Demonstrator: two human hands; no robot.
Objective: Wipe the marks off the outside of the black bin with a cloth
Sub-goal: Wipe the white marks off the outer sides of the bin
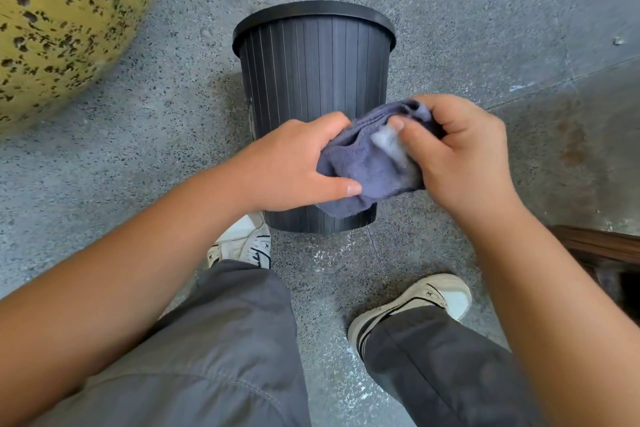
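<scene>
A black ribbed plastic bin (pixel 313 80) stands upright on the grey floor straight ahead of me. A whitish mark runs down its lower left side. Both hands hold a bunched blue-grey cloth (pixel 367 163) in front of the bin's lower half, above the floor. My left hand (pixel 291 166) grips the cloth's left edge between thumb and fingers. My right hand (pixel 460 156) pinches the cloth's right side, with the thumb pressed on a pale patch of the fabric. The bin's base is partly hidden behind the cloth and my hands.
A large yellow speckled rounded surface (pixel 62 10) fills the upper left. My two feet in white sneakers (pixel 242 243) stand just short of the bin. A dark wooden edge (pixel 602 246) sits at the right. Speckled grey floor (pixel 485 10) lies all round the bin.
</scene>
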